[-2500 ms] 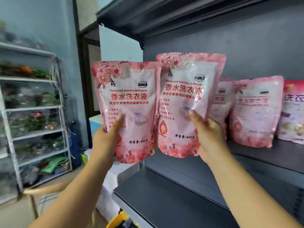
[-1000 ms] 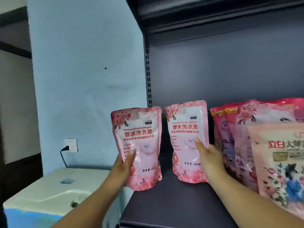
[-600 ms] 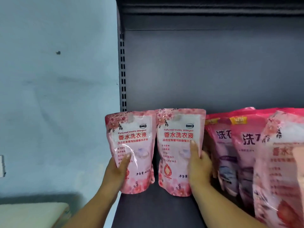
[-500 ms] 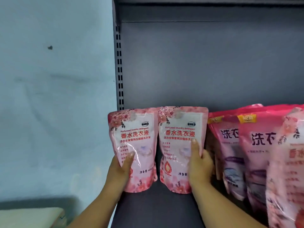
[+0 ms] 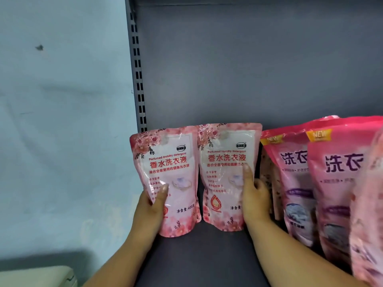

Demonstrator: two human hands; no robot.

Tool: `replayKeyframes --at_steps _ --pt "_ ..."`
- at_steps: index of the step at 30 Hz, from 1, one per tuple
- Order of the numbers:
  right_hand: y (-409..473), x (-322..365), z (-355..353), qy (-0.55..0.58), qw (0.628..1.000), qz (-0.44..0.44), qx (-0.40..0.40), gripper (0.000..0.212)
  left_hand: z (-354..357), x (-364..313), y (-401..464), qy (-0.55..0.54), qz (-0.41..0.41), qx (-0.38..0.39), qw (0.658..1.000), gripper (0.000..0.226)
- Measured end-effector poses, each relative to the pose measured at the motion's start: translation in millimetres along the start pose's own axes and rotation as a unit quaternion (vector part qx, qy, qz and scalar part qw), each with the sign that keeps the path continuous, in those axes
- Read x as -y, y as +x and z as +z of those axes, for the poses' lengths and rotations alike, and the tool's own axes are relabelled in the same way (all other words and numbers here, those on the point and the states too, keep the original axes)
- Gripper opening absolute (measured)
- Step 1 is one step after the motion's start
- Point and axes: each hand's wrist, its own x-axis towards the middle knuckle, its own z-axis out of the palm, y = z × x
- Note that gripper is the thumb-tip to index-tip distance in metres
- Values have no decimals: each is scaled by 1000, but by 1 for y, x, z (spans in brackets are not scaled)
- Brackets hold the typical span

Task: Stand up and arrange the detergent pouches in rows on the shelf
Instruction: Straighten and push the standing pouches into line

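Two pale pink pouches upright side by side at the far left of the dark shelf [image 5: 203, 255], edges touching, backs near the grey rear panel. Left pouch [image 5: 172, 179] gripped at its left edge by the left hand [image 5: 150, 210], thumb across the front, fingers hidden behind. Right pouch [image 5: 224, 172] gripped at its right edge by the right hand [image 5: 256, 200], thumb pressed up the front, fingers curled round the back. Just right of that hand, a row of darker pink pouches [image 5: 294, 183] with purple lettering, standing upright, running toward the near right edge. Slotted upright [image 5: 137, 79] at the shelf's left side, pale blue wall [image 5: 62, 121] beyond it
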Motion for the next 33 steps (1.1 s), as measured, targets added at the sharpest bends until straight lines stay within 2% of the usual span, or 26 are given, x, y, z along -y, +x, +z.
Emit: replayKeyframes --at_steps 3,6,9,12,15,18,21,22,24,29,33 --pt "-8 4 -6 -75 997 15 5 55 -1 -10 -11 -15 -25 -4 1000 36" --pt "-21 14 -16 -205 978 13 33 61 -12 -26 -31 -6 -49 -3 999 34" --pt "-39 21 -27 -362 929 -6 79 67 -24 -38 -50 68 -57 -8 996 53" --pt "-62 43 -31 -421 895 -52 136 58 -45 -51 -67 177 13 -43 983 56" --pt "-94 68 -40 -502 824 -136 227 49 -65 -56 -92 346 82 -7 934 48" --pt "-131 93 -63 -578 747 -217 245 40 -77 -68 -125 460 168 47 870 44" --pt "-162 123 -98 -613 690 -300 240 41 -78 -92 -153 533 244 79 806 72" --pt "-169 134 -111 -616 679 -324 232 41 -76 -100 -161 544 268 83 791 80" --pt "-179 153 -141 -614 671 -357 214 41 -67 -115 -178 546 313 77 773 84" --pt "-197 191 -249 -621 665 -366 194 40 -1 -154 -247 527 361 108 762 68" --pt "-199 207 -352 -674 636 -345 151 34 77 -171 -311 507 371 148 764 52"
